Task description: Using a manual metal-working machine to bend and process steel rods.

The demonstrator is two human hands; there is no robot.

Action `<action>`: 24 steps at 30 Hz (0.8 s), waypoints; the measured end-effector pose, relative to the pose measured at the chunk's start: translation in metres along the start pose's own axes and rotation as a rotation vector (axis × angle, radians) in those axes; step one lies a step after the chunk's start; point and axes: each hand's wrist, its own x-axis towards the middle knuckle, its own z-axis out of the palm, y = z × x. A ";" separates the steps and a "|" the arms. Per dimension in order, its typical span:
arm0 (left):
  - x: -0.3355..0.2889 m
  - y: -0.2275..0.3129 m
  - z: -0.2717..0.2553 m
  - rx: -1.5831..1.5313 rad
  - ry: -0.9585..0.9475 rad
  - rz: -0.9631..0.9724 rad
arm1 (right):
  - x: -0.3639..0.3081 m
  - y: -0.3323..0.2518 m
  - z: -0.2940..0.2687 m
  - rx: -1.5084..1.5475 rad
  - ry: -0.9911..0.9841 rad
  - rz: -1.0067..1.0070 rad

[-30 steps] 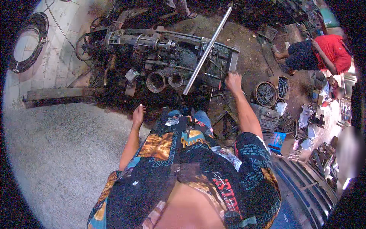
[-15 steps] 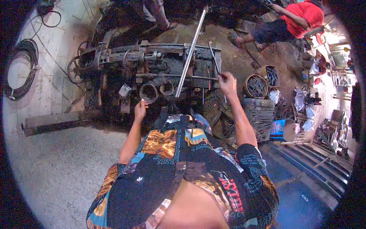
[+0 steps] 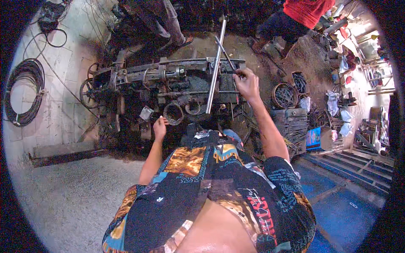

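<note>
My right hand is raised over a dark, greasy metal machine frame and grips the near end of a thin dark metal rod that slants up to the left. Beside it a long shiny steel pipe leans across the frame. My left hand hangs lower, fingers loosely apart and holding nothing, close to a round metal ring on the machine. My patterned shirt fills the lower middle.
A coil of black cable lies on the pale tiled floor at left. Round baskets of metal parts and a stack of plates stand at right. Two other people's legs and a red-shirted person are beyond the machine.
The view has tilted so the machine sits lower and more centred. My right hand has moved up and left to the thin rod; my left hand has stayed near the ring.
</note>
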 end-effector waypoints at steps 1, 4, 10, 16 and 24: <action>0.001 0.001 0.000 0.053 0.006 -0.012 | 0.001 -0.002 0.002 -0.002 0.003 0.000; 0.005 -0.013 -0.005 0.077 0.019 -0.009 | 0.007 -0.015 0.004 -0.050 0.050 -0.075; 0.003 -0.028 -0.003 0.007 0.054 -0.008 | 0.017 -0.031 0.007 0.047 0.029 -0.082; -0.010 -0.018 0.001 -0.028 0.083 -0.044 | 0.023 -0.023 0.014 0.079 0.097 -0.210; -0.023 -0.014 0.009 -0.023 0.145 -0.027 | 0.034 -0.039 0.006 0.125 0.014 -0.253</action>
